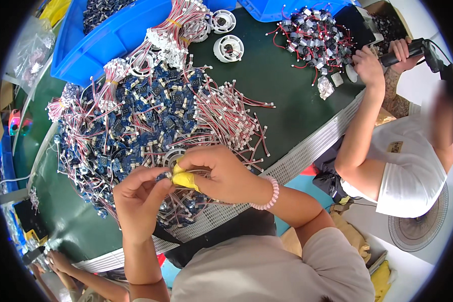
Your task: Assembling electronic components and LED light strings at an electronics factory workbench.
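My left hand (140, 201) and my right hand (221, 173) meet over the near side of a heap of small blue circuit boards (156, 103). Pinched in my left fingertips is a small dark bluish part (162, 176), apparently one of these boards, though mostly hidden. My right thumb and forefinger, wrapped in yellow tape (185, 180), press together against it; what they grip is too small to make out. Just beyond the fingertips shows a pale round plastic ring (173, 156). Red-and-white cables (229, 118) with white connectors lie loose right of the boards.
Bundled cables (176, 38) lean by a large blue bin (103, 48) at the back. Two white round housings (229, 49) stand on the green table. Farther right are small red-wired components (314, 40) and a co-worker's hands (370, 65) with a black tool. Another person's hands (58, 261) are lower left.
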{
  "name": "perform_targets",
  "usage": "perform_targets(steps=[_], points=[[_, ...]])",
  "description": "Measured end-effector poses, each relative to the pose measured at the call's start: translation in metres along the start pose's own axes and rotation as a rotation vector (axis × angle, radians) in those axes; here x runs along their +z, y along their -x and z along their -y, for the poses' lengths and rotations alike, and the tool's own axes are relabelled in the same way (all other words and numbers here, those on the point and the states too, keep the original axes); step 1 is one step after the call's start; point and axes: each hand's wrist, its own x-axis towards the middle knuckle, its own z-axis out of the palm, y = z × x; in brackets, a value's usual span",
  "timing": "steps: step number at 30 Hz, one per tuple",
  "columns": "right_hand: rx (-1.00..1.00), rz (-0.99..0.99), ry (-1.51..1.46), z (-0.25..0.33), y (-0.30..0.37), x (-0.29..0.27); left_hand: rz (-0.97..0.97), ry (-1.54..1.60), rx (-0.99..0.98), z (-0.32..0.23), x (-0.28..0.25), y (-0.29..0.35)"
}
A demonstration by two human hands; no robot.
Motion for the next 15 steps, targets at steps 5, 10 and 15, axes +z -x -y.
perform_targets(steps=[5,10,15], points=[[-0.036,0.053,-0.164,0.002,0.004,-0.002,0.112,0.058,0.048,-0.003,-0.004,0.006],[-0.051,0.071,-0.22,0.012,0.004,0.001,0.069,0.028,0.11,-0.013,-0.003,0.015],[-0.046,0.156,-0.162,0.019,0.0,0.006,0.017,0.011,0.177,-0.011,-0.01,0.025]])
